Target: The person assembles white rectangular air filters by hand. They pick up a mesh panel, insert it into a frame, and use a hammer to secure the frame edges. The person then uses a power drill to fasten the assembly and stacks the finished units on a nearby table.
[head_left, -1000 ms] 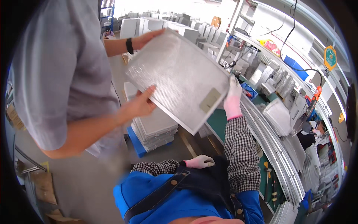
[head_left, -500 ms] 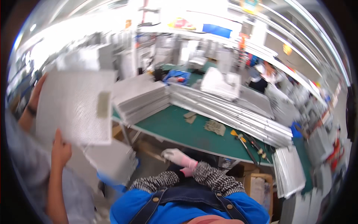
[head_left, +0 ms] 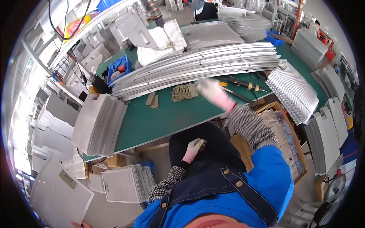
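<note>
My left hand point(head_left: 193, 149), in a white glove with a pink cuff, lies on my dark-clothed lap with its fingers curled; what they hold, if anything, is hidden. My right hand point(head_left: 211, 92), gloved alike, is over the green table and smeared by motion. Just left of it is a cluster of small grey-tan rectangular pieces point(head_left: 184, 92), with a few loose ones point(head_left: 152, 100) farther left. Close by on its right are a yellow-and-black handled tool point(head_left: 237, 95) and a power screwdriver point(head_left: 245, 83).
Long silver metal strips point(head_left: 197, 64) lie stacked across the green table point(head_left: 167, 117). Stacks of grey panels point(head_left: 95, 123) and silver mesh sheets point(head_left: 292, 91) flank it. Another person's hand point(head_left: 81, 224) is by a mesh panel point(head_left: 61, 190) at lower left. A hanging power driver point(head_left: 154, 11) is above.
My view has turned right and down. My hands, together at my lap before, are apart: the right has reached out over the table. The other person's panel is now lower in view.
</note>
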Demonstrator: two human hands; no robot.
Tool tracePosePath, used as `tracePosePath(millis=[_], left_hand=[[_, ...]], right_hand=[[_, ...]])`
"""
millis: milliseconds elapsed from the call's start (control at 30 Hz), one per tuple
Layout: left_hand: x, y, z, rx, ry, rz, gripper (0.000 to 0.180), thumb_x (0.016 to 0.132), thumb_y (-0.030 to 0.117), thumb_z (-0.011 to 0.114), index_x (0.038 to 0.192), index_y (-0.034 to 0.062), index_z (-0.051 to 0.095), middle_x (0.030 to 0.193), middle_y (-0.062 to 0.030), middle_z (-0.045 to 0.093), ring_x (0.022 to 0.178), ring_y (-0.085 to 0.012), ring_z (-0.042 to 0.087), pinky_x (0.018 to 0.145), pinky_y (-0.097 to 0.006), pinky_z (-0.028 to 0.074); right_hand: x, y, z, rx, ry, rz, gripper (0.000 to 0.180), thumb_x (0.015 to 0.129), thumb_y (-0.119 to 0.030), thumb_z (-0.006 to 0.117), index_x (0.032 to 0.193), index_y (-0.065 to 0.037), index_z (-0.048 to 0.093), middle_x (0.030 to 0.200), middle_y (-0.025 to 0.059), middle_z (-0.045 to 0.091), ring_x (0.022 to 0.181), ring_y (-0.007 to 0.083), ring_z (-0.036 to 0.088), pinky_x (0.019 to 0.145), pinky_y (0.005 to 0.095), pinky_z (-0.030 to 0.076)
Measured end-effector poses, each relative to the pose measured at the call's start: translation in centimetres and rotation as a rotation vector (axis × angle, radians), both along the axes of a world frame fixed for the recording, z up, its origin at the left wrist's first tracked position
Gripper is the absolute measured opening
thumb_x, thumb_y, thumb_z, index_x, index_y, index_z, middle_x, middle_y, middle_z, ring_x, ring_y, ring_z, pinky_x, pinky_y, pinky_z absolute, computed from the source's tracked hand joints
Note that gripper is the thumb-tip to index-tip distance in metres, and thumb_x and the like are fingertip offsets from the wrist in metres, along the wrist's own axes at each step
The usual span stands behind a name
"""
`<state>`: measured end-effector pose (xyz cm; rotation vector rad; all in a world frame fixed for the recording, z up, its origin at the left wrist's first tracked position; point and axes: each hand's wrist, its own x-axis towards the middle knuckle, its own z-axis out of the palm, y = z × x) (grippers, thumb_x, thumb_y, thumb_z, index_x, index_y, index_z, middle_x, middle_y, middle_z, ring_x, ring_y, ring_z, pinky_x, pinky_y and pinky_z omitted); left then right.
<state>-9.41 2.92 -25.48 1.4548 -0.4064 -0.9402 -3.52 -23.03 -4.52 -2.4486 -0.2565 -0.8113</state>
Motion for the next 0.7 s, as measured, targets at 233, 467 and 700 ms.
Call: tracePosePath(millis=[233, 467, 700], left_hand=[[1.2, 1.0, -1.5, -0.035, 0.055, 0.14, 0.033, 0.104, 0.031, 0.053, 0.11, 0.0023, 0.068, 0.085, -0.0016, 0.066, 0.073, -0.0083, 0.061, 0.068, -0.025, 0.051], [1.9, 0.4, 3.9, 0.057, -0.082, -0.013, 0.031, 0.103, 0.025, 0.052, 0.113, -0.0004, 0.068, 0.091, -0.0041, 0.068, 0.08, -0.0118, 0.063, 0.075, -0.028, 0.052], [2.4, 8.6, 13.9, 0.263, -0.536, -0.057, 0.026, 0.097, 0.025, 0.061, 0.109, 0.0041, 0.07, 0.105, -0.0113, 0.071, 0.098, -0.0245, 0.068, 0.088, -0.036, 0.054]], right_hand=[[10.8, -15.5, 12.6, 0.291, -0.255, -0.366, 0.034, 0.094, -0.028, 0.061, 0.119, -0.005, 0.063, 0.119, 0.0187, 0.066, 0.11, 0.0351, 0.063, 0.095, 0.0411, 0.05], [16.6, -37.5, 7.4, 0.061, 0.103, -0.556, 0.069, 0.088, -0.046, 0.066, 0.134, 0.005, 0.052, 0.13, 0.0242, 0.061, 0.121, 0.0341, 0.059, 0.103, 0.044, 0.046], [18.0, -29.0, 9.9, -0.221, 0.646, -0.856, 0.072, 0.085, -0.055, 0.067, 0.125, 0.005, 0.061, 0.126, 0.0271, 0.063, 0.119, 0.0432, 0.059, 0.099, 0.0466, 0.045]])
